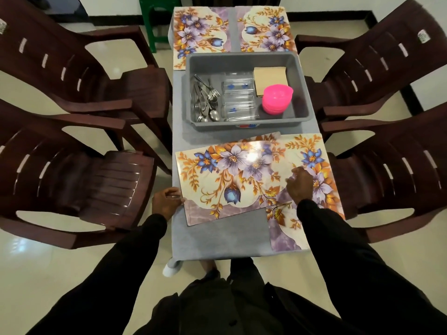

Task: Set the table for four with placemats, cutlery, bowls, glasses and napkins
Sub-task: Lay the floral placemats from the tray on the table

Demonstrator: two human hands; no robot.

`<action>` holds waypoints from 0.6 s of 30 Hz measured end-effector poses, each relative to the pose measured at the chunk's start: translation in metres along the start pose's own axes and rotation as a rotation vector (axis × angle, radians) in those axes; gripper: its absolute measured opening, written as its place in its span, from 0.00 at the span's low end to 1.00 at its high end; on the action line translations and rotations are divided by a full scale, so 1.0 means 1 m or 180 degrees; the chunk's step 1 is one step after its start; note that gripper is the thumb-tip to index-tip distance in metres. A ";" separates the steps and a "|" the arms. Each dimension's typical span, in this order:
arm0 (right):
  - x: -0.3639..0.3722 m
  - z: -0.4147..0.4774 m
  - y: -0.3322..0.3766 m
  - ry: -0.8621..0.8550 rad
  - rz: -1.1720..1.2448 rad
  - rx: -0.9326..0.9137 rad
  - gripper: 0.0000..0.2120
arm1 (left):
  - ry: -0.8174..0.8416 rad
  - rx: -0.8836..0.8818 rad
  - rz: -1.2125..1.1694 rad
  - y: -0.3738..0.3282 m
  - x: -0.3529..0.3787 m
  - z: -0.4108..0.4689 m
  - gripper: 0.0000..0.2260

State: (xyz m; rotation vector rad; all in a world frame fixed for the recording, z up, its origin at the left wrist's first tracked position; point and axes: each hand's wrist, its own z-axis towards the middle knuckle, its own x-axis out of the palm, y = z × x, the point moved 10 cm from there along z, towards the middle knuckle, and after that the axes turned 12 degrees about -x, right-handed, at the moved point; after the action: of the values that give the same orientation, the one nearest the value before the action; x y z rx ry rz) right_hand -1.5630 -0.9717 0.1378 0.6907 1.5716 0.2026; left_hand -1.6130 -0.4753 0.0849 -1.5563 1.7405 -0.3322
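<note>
A floral placemat [225, 180] lies skewed on the near left of the grey table [217, 240], overlapping a second placemat [307, 151] at the near right. My left hand [167, 201] pinches the skewed mat's near left corner. My right hand [300, 184] rests on its right edge, fingers spread on the surface. Two more placemats [200, 32] [266, 27] lie side by side at the far end. A grey tub [244, 60] in the middle holds cutlery [205, 100], clear glasses [239, 97], stacked pink bowls [277, 99] and brown napkins [269, 77].
Dark brown plastic chairs stand on both sides, two on the left [84, 76] [79, 184] and two on the right [377, 76] [391, 180]. A green stool [154, 22] stands beyond the table's far left corner. The floor is pale tile.
</note>
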 end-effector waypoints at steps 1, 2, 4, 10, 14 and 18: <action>0.012 -0.004 0.011 0.0114 0.0042 -0.0104 0.14 | -0.0009 0.0019 0.0032 0.000 0.000 0.002 0.15; 0.025 -0.009 0.024 0.0223 0.0032 -0.0242 0.15 | 0.0016 0.0017 0.0056 0.000 0.001 0.002 0.15; 0.058 -0.020 0.048 0.0441 -0.0114 -0.0487 0.23 | 0.0068 0.0020 0.0073 -0.002 0.003 0.002 0.15; 0.144 -0.060 0.075 0.1265 -0.0809 -0.0519 0.58 | 0.0065 0.0216 0.0345 -0.014 0.012 -0.013 0.17; 0.148 -0.060 0.080 0.1346 -0.0719 -0.0832 0.61 | -0.0100 0.0746 0.0767 -0.024 0.012 -0.025 0.18; 0.144 -0.052 0.083 0.1501 -0.0845 -0.1166 0.63 | -0.0057 0.1114 0.1321 -0.019 0.022 -0.035 0.23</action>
State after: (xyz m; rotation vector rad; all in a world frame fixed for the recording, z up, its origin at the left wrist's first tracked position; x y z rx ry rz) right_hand -1.5832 -0.8143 0.0668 0.1444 1.9864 0.4664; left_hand -1.6221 -0.5096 0.1129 -0.9238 1.8245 -0.3852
